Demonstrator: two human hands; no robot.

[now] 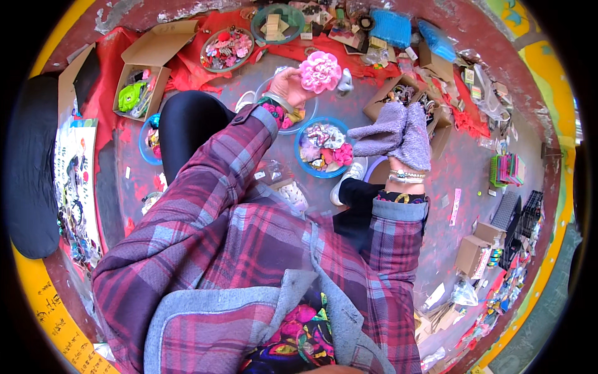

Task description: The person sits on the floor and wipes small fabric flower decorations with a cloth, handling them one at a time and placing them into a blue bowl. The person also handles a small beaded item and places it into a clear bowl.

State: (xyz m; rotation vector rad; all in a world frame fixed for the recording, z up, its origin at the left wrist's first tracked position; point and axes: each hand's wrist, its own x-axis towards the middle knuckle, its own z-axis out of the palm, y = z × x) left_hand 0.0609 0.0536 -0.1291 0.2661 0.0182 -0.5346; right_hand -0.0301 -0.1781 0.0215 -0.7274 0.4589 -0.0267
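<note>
My left hand (291, 87) is raised at the upper middle, its fingers closed on a ruffled pink fabric flower (321, 71). A small grey-white thing (344, 82) shows just right of the flower; what it is I cannot make out. To the right, a fuzzy grey-purple cloth piece (398, 132) covers my right hand (405, 165) down to the wrist. It spreads into lobes to the left and upward, and the fingers under it are hidden. Between and below the hands stands a round blue-rimmed tub (299, 163) of fabric hair ornaments, pink and white.
A clear basin (313, 112) stands beneath my left hand. Open cardboard boxes stand at the left (142, 87) and right (381, 100). A basket (204, 59) of pink ornaments and a green tub (255, 28) lie farther back. Plastic racks (511, 169) and small goods line the right side.
</note>
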